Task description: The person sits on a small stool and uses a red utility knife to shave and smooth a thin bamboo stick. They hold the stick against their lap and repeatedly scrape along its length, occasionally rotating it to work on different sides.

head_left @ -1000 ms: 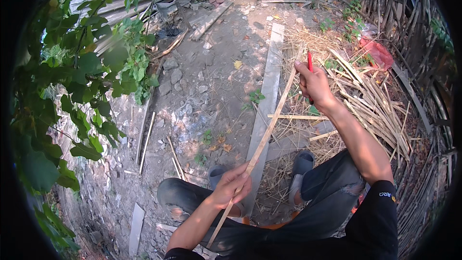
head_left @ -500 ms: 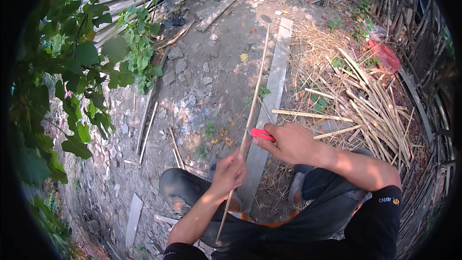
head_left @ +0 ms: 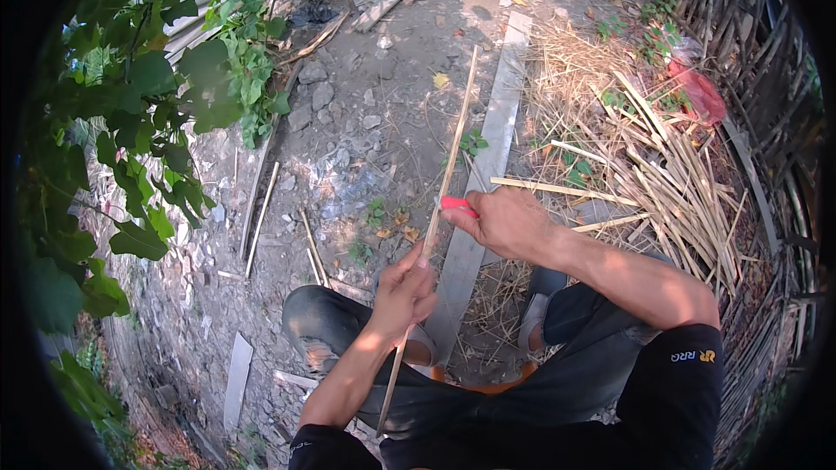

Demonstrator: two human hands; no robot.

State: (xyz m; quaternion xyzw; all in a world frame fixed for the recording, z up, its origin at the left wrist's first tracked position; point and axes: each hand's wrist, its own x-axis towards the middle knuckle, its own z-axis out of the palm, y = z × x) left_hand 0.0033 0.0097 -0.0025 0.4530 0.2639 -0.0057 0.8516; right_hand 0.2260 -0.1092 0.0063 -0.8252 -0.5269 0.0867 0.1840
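A long, thin bamboo strip [head_left: 457, 137] runs slantwise from beyond my hands back over my lap. My left hand [head_left: 404, 294] is closed around it below its middle. In my right hand [head_left: 512, 224] is a small red utility knife [head_left: 458, 204], held against the strip just beyond the left hand. The blade is mostly hidden, so how deep it bites cannot be made out. Under and beside the strip lies a long grey wooden board [head_left: 495, 126] on the ground, stretching away from between my legs.
Many split bamboo strips [head_left: 675, 183] are heaped at the right on pale shavings [head_left: 557, 70], near a red plastic bag [head_left: 698, 94]. A stick fence [head_left: 740, 26] borders the right. Leafy branches [head_left: 148, 78] hang at the left above stony ground. I sit on something orange [head_left: 496, 387].
My right hand has moved the knife a little farther away along the bamboo strip. The strip's far end has shifted slightly left, and my left hand still grips it. The view has tilted a little.
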